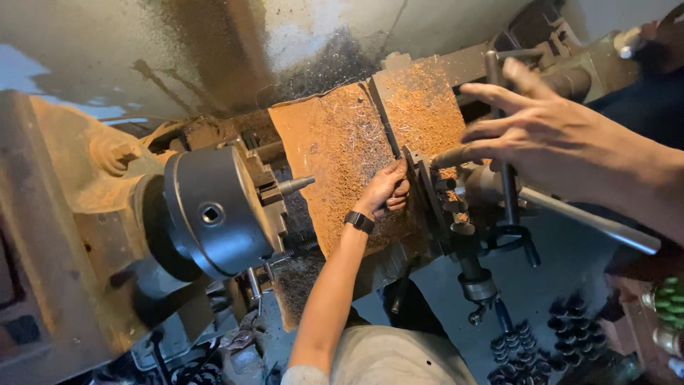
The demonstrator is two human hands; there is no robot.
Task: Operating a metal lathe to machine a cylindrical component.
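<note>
My left hand (385, 190), with a black watch on the wrist, is curled into a fist against the dark edge of the lathe's tool post (436, 202); what the fingers grip is hidden. My right hand (548, 139) hovers with its fingers spread over a dark upright handle bar (508, 187), holding nothing. To the left, the round steel chuck (214, 214) holds a short metal rod (296, 185) that points toward the tool post. A brown sheet (342, 150) covered in metal chips stands behind my left hand.
A long grey lever (595, 222) sticks out to the right under my right hand. Several dark ridged parts (524, 346) lie at the bottom right, with green parts (670, 296) at the right edge. The rusty headstock (64, 214) fills the left side.
</note>
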